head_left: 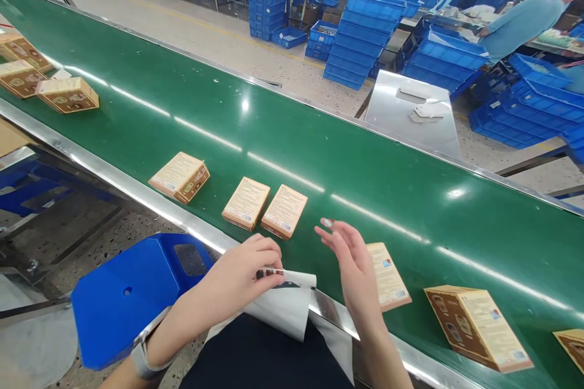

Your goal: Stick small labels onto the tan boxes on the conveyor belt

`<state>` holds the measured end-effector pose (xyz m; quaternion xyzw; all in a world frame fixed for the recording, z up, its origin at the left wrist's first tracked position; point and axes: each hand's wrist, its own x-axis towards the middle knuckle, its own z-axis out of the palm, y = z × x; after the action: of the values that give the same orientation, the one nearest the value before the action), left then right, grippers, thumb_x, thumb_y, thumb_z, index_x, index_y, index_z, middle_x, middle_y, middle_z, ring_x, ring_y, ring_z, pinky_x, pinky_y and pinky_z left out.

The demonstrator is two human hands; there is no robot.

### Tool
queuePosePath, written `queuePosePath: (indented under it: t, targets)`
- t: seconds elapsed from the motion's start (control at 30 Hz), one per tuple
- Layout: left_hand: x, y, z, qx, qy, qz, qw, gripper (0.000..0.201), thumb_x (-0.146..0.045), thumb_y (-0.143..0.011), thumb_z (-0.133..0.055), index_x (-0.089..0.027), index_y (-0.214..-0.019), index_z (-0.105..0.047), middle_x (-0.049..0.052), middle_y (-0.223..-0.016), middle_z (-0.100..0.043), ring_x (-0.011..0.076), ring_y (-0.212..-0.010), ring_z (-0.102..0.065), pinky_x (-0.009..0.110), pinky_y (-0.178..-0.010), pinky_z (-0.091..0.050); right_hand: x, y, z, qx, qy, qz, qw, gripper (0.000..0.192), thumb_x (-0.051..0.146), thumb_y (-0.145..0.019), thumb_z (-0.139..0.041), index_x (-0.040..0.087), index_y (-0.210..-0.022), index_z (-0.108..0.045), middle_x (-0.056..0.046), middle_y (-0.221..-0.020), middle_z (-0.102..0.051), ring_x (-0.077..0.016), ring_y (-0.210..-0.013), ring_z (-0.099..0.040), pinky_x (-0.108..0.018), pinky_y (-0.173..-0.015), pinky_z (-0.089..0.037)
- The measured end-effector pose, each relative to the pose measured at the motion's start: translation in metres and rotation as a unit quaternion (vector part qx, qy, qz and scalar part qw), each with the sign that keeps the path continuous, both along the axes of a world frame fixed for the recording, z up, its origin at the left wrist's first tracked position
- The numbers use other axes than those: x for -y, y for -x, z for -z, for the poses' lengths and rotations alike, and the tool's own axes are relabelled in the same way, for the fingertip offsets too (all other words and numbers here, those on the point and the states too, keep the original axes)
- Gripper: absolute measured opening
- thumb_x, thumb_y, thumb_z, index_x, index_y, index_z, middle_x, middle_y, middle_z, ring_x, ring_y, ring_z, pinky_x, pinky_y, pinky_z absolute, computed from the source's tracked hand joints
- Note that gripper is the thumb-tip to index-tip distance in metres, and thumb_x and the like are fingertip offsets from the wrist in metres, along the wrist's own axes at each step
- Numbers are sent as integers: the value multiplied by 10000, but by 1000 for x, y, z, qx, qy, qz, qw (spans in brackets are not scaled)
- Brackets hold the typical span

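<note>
My left hand is closed on a strip of stickers, white backing paper that curls over the conveyor's near edge. Dark and red print shows beside its fingertips. Over the belt, my right hand has its fingers partly spread, with a small sticker at a fingertip. Just past my left hand, two cream-and-brown boxes lie side by side. Another box, partly hidden by my right hand, bears a small blue-and-red sticker, as does a brown box farther right.
The green conveyor belt crosses the view diagonally. More boxes lie on it at left and far left. A blue plastic stool stands by the near edge. Behind are stacked blue crates, a metal plate and a person.
</note>
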<state>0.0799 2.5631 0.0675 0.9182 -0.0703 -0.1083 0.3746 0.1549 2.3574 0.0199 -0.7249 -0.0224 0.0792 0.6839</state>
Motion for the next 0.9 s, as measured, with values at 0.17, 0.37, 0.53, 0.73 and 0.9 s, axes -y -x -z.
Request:
queuePosePath:
  t: [0.17,0.37,0.53,0.73,0.9]
  targets:
    - [-11,-3,19,82,-82,42,992,138,-246,-917,-642,-201,-790,-667,28,-1579,-401,306,-1513,-228,574,-1235,-153,-35,-42,27,-50,-83,-10,995,466,503,-875,-632,232,-1246,-553,-119,-1307,-657,-258,-1206,-628,-471,-1040,-465]
    - [10,-7,38,96,-81,101,987,126,-221,-901,-665,-170,-786,-673,108,-1605,-332,261,-1499,-277,494,-1256,-188,-36,-51,34,-64,-76,21,995,347,478,-807,-718,186,-994,-703,-106,-1198,-714,-266,-1118,-653,-402,-948,-515]
    - [24,-6,43,133,-78,112,982,115,-204,-881,-684,-160,-776,-670,137,-1589,-359,243,-1502,-272,437,-1265,-189,-35,-35,38,-79,-77,112,988,320,450,-774,-750,172,-931,-731,-113,-1226,-697,-272,-1062,-656,-372,-843,-544]
    - [33,-8,50,150,-75,135,977,145,-244,-888,-683,-159,-771,-673,132,-1599,-342,254,-1496,-289,432,-1266,-174,-31,-27,44,-21,-20,146,989,307,457,-814,-703,166,-910,-689,-136,-1197,-690,-254,-971,-667,-361,-764,-548]
    - [40,-12,49,148,-75,155,974,142,-233,-874,-699,-154,-758,-675,159,-1580,-370,252,-1496,-292,439,-1257,-183,-18,-31,34,70,167,137,974,303,462,-850,-647,180,-961,-626,-125,-1109,-703,-252,-965,-669,-389,-852,-506]
